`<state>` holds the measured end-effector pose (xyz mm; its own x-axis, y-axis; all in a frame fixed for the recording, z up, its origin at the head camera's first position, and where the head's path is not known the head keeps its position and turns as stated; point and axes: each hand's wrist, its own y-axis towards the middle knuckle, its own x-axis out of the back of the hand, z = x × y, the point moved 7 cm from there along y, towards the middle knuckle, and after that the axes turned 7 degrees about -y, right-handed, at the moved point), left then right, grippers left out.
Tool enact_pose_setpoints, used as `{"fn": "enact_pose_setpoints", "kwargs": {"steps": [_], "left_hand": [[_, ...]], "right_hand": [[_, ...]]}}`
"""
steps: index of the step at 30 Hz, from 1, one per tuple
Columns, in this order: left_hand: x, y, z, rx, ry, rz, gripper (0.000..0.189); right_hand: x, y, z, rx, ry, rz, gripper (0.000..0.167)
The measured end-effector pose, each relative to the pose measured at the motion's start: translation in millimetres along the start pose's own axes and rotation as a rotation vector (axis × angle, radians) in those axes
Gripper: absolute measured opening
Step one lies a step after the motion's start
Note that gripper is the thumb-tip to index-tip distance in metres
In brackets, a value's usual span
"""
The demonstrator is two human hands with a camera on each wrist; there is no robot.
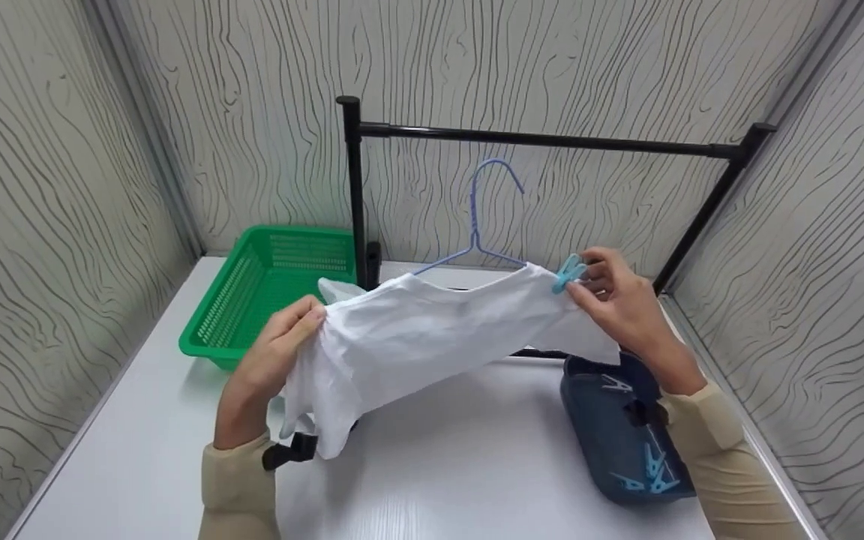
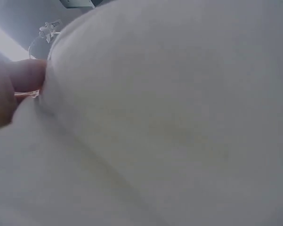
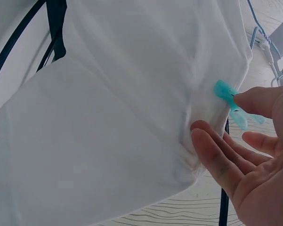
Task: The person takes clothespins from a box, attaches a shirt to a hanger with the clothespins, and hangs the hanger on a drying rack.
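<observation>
A white shirt (image 1: 439,322) hangs over a blue wire hanger (image 1: 475,217), whose hook points up in front of the rack's bar. My left hand (image 1: 282,341) pinches the shirt's left shoulder between thumb and fingers, seen close up in the left wrist view. On the right shoulder sits a light blue clothespin (image 1: 568,274), its jaws over the fabric. My right hand (image 1: 619,296) is right beside it. In the right wrist view the thumb tip touches the clothespin (image 3: 228,99), while the other fingers are spread loosely against the shirt (image 3: 132,117).
A black rack (image 1: 552,139) stands behind the shirt. At the left is a green basket (image 1: 211,337). Near my right forearm, a dark blue bin (image 1: 589,427) contains several clothespins (image 1: 655,472). Patterned panels (image 1: 252,112) enclose the white table (image 1: 469,457).
</observation>
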<state>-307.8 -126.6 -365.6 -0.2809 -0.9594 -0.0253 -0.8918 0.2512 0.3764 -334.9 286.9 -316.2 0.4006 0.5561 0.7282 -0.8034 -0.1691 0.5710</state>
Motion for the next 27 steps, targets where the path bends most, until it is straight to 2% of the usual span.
{"fn": "enact_pose_setpoints", "kwargs": {"steps": [2, 5, 10, 12, 15, 21, 23, 27], "left_hand": [[-5.0, 0.3, 4.5, 0.048, 0.014, 0.034, 0.032], [-11.1, 0.7, 9.4, 0.078, -0.007, 0.071, 0.033], [-21.6, 0.0, 10.3, 0.056, -0.056, 0.155, 0.034], [-24.5, -1.3, 10.0, 0.046, -0.053, 0.167, 0.035], [-27.0, -1.3, 9.5, 0.044, -0.018, 0.136, 0.034], [-27.5, 0.7, 11.8, 0.070, 0.005, -0.012, 0.030], [-26.5, 0.8, 12.9, 0.077, -0.005, -0.049, 0.030], [-23.0, 0.6, 12.3, 0.067, -0.015, -0.081, 0.031]], "right_hand": [[-2, 1.1, -4, -0.007, 0.001, 0.005, 0.041], [-4, 2.3, -8, -0.012, 0.009, 0.012, 0.040], [-8, 3.4, -16, -0.027, 0.037, 0.034, 0.038], [-12, 3.3, -20, -0.042, 0.059, 0.054, 0.038], [-19, 3.4, -27, -0.065, 0.100, 0.119, 0.040], [-31, -2.6, -36, -0.089, 0.131, 0.267, 0.050], [-29, -5.3, -37, -0.086, 0.127, 0.273, 0.052], [-21, -9.9, -36, -0.067, 0.081, 0.248, 0.051]]}}
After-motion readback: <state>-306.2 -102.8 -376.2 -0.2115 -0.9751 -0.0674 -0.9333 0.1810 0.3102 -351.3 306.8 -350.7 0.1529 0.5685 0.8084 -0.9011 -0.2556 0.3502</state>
